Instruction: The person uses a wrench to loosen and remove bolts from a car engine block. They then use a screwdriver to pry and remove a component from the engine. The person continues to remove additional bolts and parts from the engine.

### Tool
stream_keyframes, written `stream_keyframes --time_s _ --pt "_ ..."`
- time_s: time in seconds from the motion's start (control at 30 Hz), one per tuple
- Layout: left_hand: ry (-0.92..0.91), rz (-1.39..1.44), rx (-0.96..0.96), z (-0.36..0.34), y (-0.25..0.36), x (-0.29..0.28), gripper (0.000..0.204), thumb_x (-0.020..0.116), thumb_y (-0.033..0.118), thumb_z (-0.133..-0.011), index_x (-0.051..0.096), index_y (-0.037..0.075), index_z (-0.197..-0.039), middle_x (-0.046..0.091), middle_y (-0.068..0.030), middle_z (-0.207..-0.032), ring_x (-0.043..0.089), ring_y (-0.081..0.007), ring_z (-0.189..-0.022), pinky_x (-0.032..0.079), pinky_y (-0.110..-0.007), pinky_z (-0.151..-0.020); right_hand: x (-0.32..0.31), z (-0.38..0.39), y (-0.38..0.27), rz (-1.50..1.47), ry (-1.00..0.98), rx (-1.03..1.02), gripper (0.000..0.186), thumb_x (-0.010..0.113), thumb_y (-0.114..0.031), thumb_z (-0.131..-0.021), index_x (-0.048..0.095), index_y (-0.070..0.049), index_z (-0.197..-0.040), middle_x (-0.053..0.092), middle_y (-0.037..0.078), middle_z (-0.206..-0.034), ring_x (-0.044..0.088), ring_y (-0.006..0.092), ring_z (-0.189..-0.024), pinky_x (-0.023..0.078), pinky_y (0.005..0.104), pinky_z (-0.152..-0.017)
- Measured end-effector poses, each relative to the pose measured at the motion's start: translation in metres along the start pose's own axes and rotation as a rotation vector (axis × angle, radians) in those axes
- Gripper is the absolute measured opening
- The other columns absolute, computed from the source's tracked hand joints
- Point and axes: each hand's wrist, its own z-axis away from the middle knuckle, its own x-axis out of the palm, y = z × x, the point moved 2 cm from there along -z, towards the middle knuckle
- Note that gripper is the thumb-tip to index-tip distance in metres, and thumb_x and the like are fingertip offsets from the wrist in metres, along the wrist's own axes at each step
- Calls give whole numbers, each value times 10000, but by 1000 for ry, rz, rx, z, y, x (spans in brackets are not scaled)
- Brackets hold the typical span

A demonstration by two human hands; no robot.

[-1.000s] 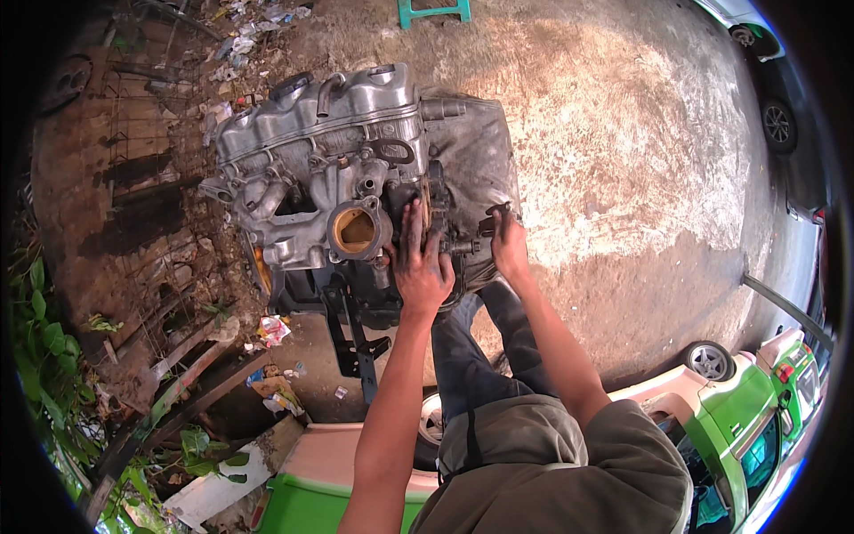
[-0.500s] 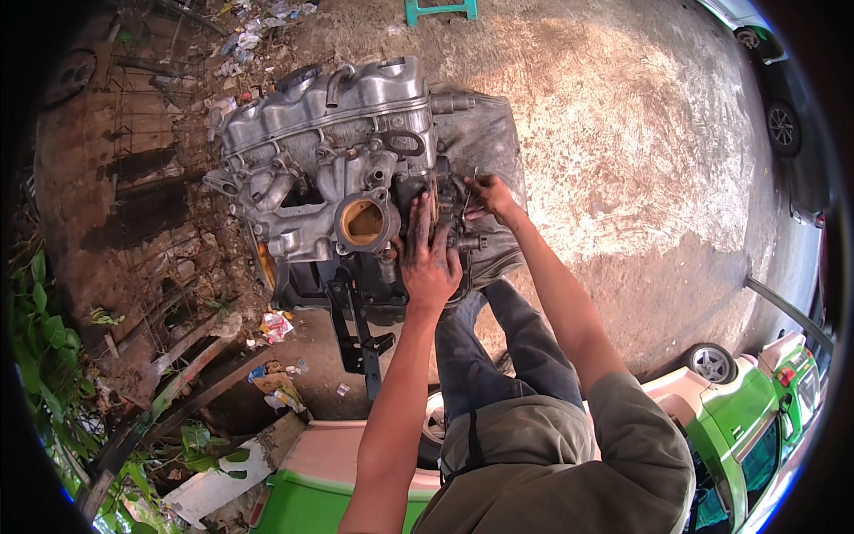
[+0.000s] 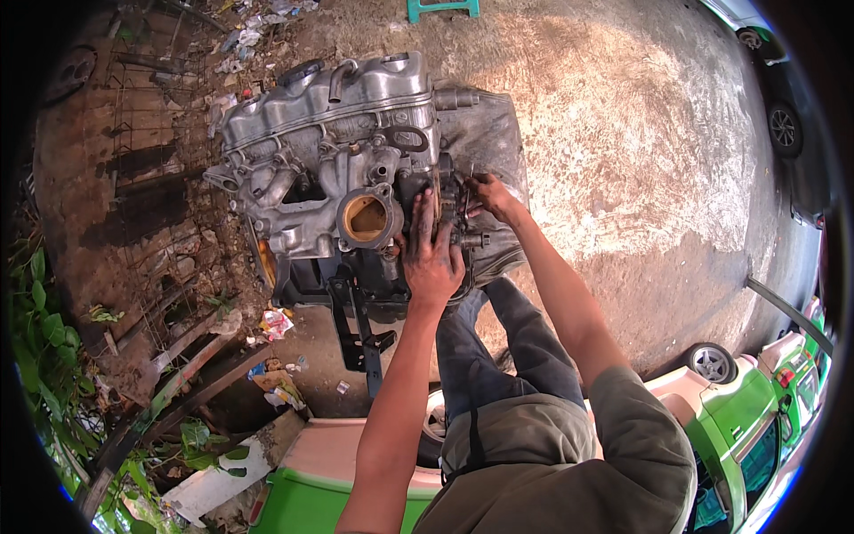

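- Two bare hands work on one large metal engine (image 3: 311, 233), which sits before the person's legs (image 3: 480, 356), above the floor (image 3: 623, 160); what bears it is hidden.
- The left hand (image 3: 433, 265) lies with fingers loosely spread, holding nothing, flat against the engine beside a round, brass-coloured opening (image 3: 372, 217), and covers the parts beneath.
- The right hand (image 3: 495, 198) pinches a slim piece (image 3: 471, 167) at the engine's right side; the fingers hide most of it, so its kind is unclear.
- A black bracket (image 3: 356, 334) juts from the engine's near side, left of the legs.
- Beyond the engine stands a green stool (image 3: 443, 11); litter (image 3: 277, 325) and leafy plants (image 3: 53, 334) lie left; a loose-looking wheel (image 3: 711, 363) shows at lower right.
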Motion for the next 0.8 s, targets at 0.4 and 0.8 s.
stream_keyframes --time_s 0.4,0.8 --pt "7 -25 9 0 1 0 250 505 54 -782 656 22 -979 344 -179 -1551 350 -365 -1429 241 -528 -1156 0 -1 4 -66 -23 38 344 587 -274 -991 526 4 -1184 675 96 -873 689 210 -728 560 346 -599" --pt "-9 -54 6 0 0 0 262 500 69 -790 660 17 -991 323 -169 -1564 333 -351 -1440 244 -514 -1163 8 -1 12 -108 79 -25 249 555 -236 -990 535 -8 -1086 657 99 -808 679 214 -697 534 329 -568"
